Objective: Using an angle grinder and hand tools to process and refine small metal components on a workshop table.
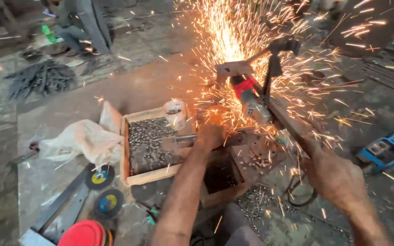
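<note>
Head view: left hand (pixel 209 136) clamps a metal rod (pixel 184 139) at centre, under the red grinder (pixel 251 98) at 1 o'clock; right hand (pixel 336 175) grips its lever arm (pixel 292 125) at 4 o'clock; sparks fly.

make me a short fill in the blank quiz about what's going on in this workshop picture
1. Bright orange ____ spray up from the mounted grinder.
2. The wooden tray left of the left hand is full of small ____ pieces.
3. The right hand presses a long ____.
4. Two round cutting ____ lie by the white bag.

Missing words: sparks; metal; lever; discs
</note>
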